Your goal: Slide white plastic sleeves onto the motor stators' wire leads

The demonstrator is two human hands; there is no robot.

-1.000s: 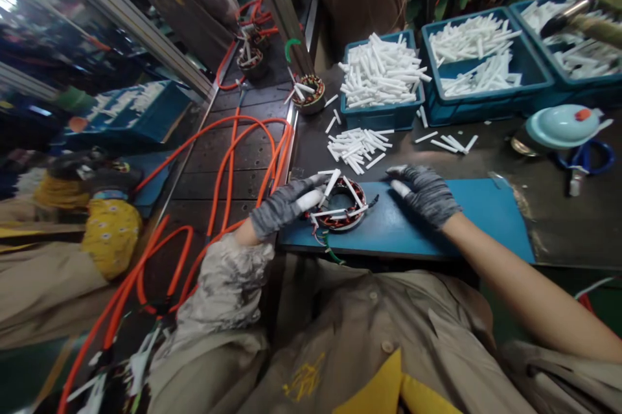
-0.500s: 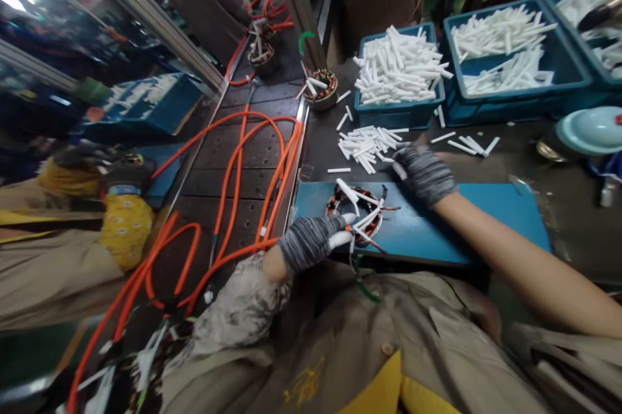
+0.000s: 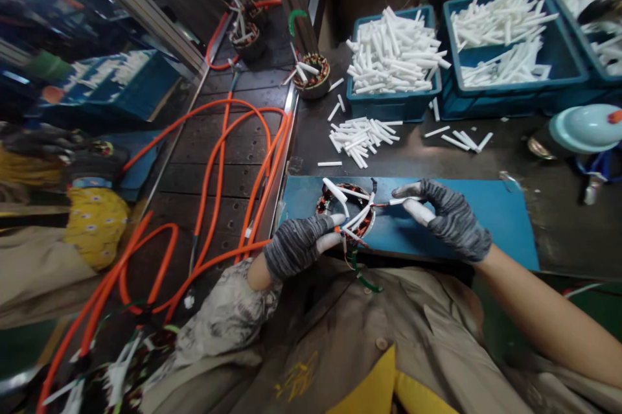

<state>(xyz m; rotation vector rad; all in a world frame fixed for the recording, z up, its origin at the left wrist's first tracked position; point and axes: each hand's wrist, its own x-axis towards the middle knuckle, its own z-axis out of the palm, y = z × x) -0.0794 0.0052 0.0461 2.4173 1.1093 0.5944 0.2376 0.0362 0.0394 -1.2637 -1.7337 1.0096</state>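
Note:
A round wound stator (image 3: 346, 208) with white sleeves and loose wires sticking out lies on a blue mat (image 3: 486, 219) at the table's near edge. My left hand (image 3: 299, 243), in a grey glove, grips the stator's near side with its fingers closed. My right hand (image 3: 447, 216), also gloved, pinches a white sleeve on a thin wire that runs to the stator's right side. A loose heap of white sleeves (image 3: 362, 135) lies on the dark table just beyond the mat.
Blue bins of white sleeves (image 3: 393, 54) (image 3: 505, 51) stand at the back. Another stator (image 3: 311, 76) sits by a metal post. Orange cables (image 3: 228, 168) loop over the floor on the left. A pale blue lid (image 3: 583, 129) rests at the right.
My right hand came back from the sleeve heap toward the stator, now pinching a white sleeve on a wire. My left hand kept hold of the stator's near side.

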